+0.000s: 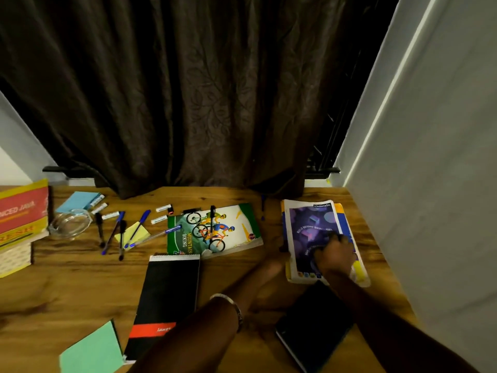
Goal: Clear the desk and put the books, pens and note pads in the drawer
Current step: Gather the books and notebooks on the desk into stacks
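Observation:
A stack of notebooks with a purple cover [309,224] on top lies at the desk's right side. My right hand [334,254] rests on that cover, fingers bent against it. My left hand [270,267], blurred by motion, reaches to the stack's lower left edge; its fingers are unclear. A cycling-cover notebook [236,224] lies mid-desk with a black pen [212,214] on it. A black spiral note pad [166,300] lies in front. Several pens [121,232] and a yellow sticky pad [131,231] lie to the left. No drawer is in view.
Thick books [21,219] are stacked at the far left, beside a glass ashtray [70,223] and a blue pad [78,200]. A green pad [91,348] sits at the front left, a dark phone [312,327] under my right forearm. A curtain hangs behind; a wall stands on the right.

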Tool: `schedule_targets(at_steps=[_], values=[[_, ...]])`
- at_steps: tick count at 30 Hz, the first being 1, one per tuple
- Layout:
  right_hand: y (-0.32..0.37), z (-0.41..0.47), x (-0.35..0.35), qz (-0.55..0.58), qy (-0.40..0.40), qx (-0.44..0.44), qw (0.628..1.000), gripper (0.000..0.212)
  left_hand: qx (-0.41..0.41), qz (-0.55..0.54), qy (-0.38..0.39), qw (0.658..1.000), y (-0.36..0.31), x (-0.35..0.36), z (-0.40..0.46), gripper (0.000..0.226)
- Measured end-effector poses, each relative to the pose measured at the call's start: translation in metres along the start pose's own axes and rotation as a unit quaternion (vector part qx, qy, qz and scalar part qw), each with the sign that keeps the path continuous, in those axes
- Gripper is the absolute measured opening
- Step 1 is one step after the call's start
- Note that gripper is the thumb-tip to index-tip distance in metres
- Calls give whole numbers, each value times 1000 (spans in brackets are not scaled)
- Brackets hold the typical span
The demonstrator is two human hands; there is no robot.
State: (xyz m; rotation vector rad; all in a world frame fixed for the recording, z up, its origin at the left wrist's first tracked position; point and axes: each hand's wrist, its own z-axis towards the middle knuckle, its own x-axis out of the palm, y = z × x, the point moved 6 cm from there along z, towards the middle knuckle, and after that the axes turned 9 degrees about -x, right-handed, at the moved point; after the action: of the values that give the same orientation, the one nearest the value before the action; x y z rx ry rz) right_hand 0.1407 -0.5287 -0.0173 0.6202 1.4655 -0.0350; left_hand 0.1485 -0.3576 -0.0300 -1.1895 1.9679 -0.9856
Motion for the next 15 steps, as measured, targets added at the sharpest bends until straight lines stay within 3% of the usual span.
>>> schedule_targets(at_steps=[4, 8, 9, 12, 13, 15], values=[[53, -1, 13, 32, 23, -88, 995, 46, 18, 136, -172, 975, -1, -69, -1, 30], [98, -4, 44, 65, 97, -133, 984, 38, -7, 140, -239, 961, 16, -136, -5, 26], [101, 4, 65, 86, 126, -148, 977, 43, -13, 139, -253, 957, 20, -150, -8, 25], [76, 69, 171, 146, 171, -143, 964, 93, -18, 159, -275, 948, 30, -182, -14, 20], [86, 73, 180, 166, 180, -149, 958, 95, -18, 173, -282, 943, 32, -192, -16, 21], [120, 36, 140, 183, 199, -122, 955, 73, -32, 201, -306, 930, 38, -210, -22, 23]])
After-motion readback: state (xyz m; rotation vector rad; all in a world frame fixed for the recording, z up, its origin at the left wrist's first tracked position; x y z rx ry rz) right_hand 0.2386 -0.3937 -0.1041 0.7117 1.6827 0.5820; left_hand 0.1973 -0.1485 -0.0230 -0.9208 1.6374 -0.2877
